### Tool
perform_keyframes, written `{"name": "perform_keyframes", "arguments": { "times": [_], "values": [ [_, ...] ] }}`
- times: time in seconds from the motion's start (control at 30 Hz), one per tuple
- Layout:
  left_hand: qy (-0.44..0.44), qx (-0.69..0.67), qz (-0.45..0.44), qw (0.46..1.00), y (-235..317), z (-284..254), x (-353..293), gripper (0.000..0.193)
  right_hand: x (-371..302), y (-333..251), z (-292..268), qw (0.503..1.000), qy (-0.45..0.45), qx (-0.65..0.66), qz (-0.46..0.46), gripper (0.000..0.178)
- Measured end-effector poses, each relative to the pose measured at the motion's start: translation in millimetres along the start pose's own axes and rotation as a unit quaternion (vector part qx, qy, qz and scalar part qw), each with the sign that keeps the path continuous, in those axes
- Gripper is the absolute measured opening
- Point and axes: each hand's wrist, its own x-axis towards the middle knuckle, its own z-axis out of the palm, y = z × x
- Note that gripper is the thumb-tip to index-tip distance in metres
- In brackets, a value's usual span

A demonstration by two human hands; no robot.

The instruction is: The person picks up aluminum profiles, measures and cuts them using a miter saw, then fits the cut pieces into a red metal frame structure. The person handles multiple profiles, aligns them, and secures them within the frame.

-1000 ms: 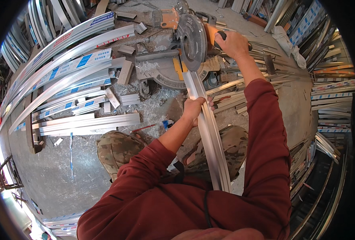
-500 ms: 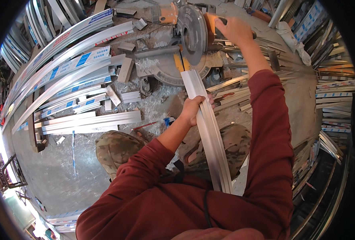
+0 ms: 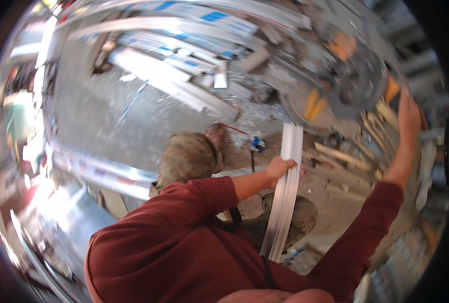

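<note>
My left hand (image 3: 278, 171) is closed around a long, silvery grooved metal profile (image 3: 285, 202), thumb on top. The profile runs from my lap away from me, its far end just short of the mitre saw's round base and yellow slot plates (image 3: 314, 105). At the right, my right hand (image 3: 409, 110) is wrapped at the orange-and-black handle of the mitre saw (image 3: 358, 83); motion blurs its fingers. The saw's disc and guard stand above the base, apart from the profile.
Long metal profiles, some with blue-printed film (image 3: 204, 17), lie at the far left beside short offcuts (image 3: 254, 59). A small blue object (image 3: 257, 145) and a thin red rod (image 3: 232, 129) lie near my knee (image 3: 189, 156). Narrow strips (image 3: 343, 155) litter the floor at right.
The view has swung left, so the saw appears farther right. The profile has drawn back from the saw's slot, still in my left hand. My right hand stays at the saw handle.
</note>
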Motion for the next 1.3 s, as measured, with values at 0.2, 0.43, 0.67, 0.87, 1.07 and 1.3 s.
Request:
{"name": "perform_keyframes", "arguments": {
  "times": [0.2,0.43,0.67,0.87,1.07,1.3],
  "values": [
    [0.077,-0.093,0.129,0.984,28.6,19.0,-102.0,0.03,-51.1,-99.1,-30.3,0.989,0.033,0.011,-0.142,0.042],
    [0.231,-0.122,0.237,0.936,70.9,7.6,-260.6,0.018,-291.5,-247.2,-121.7,0.814,-0.559,0.158,0.006,0.052],
    [0.397,-0.277,0.347,0.803,141.1,-115.8,-404.5,0.011,-300.3,-350.9,-218.1,0.775,-0.629,0.058,-0.013,0.077],
    [0.392,-0.321,0.453,0.733,253.6,-233.4,-584.1,0.056,-222.0,-482.9,-192.7,0.805,-0.546,-0.042,-0.228,0.068],
    [0.329,-0.239,0.523,0.749,322.7,-266.9,-767.7,0.085,-170.1,-700.7,-107.6,0.818,-0.526,-0.013,-0.233,0.059],
    [0.554,-0.13,0.37,0.735,292.3,-496.6,-800.3,0.074,-130.5,-917.1,21.6,0.843,-0.51,-0.086,-0.146,0.054]
  ]
}}
